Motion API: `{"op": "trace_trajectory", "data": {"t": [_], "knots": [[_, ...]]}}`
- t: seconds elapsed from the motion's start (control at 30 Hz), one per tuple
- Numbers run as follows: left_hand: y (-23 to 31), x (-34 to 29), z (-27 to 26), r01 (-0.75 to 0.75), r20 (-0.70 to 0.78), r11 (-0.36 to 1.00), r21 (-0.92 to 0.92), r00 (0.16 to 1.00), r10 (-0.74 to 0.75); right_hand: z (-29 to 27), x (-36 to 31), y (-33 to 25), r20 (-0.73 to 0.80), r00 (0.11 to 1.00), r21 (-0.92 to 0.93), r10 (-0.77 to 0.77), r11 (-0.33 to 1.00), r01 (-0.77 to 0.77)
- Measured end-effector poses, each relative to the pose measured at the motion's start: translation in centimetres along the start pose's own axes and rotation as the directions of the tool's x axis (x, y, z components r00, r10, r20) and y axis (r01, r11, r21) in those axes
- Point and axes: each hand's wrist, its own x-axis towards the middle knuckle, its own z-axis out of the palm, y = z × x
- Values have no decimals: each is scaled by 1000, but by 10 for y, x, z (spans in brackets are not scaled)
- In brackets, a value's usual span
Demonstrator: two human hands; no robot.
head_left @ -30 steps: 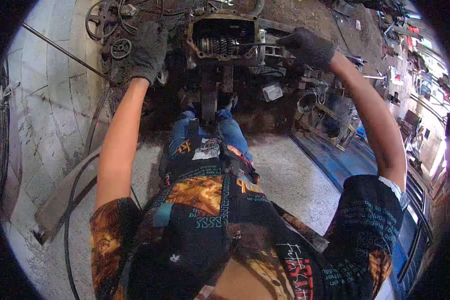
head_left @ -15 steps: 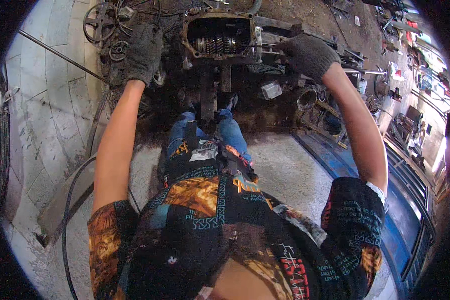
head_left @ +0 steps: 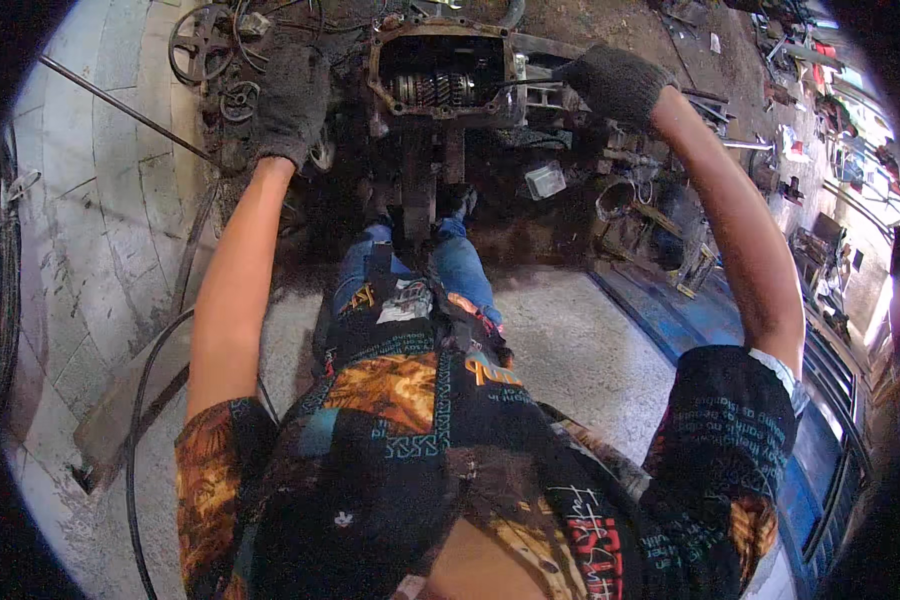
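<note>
An open gearbox housing point(head_left: 373, 85) stands on a support at the far middle, its toothed gears point(head_left: 435, 90) showing through the large opening. My right hand point(head_left: 615, 85), in a dark grey knit glove, is closed at the housing's right side. From its fingers a thin dark metal rod point(head_left: 532, 82) reaches left to the opening's right rim. My left hand point(head_left: 292, 105), gloved the same way, is just left of the housing, back of the hand upward. Its fingers are hidden, so what it touches does not show.
Wheels point(head_left: 198, 45) and cables lie at the far left. A clear plastic container point(head_left: 545, 181) sits below the housing on the right. Metal parts crowd the right side, beside a blue metal frame point(head_left: 660, 310). A long thin bar point(head_left: 120, 108) crosses the tiled floor at left.
My right hand has moved slightly up and away, with the rod now tilted up toward the hand. My right elbow has swung outward. The left hand has barely moved.
</note>
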Motion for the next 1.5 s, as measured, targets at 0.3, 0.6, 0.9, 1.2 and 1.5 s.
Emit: {"op": "trace_trajectory", "data": {"t": [0.3,0.6,0.9,1.2,1.5], "knots": [[-6,-3,11,60,97,996,73,993,-67,15,8,13,27,999,-22,-32,999,33],[-7,-6,15,-61,174,959,277,985,13,-23,-7,-28,-51,994,24,97,995,-95],[-9,-1,16,20,192,997,69,981,-33,24,6,16,-27,999,40,44,998,-43],[-6,0,9,-277,306,863,423,940,151,22,1,11,39,991,129,126,983,-130],[1,13,-3,21,113,999,-39,993,-17,115,-123,-102,-452,590,651,669,700,-294]]}}
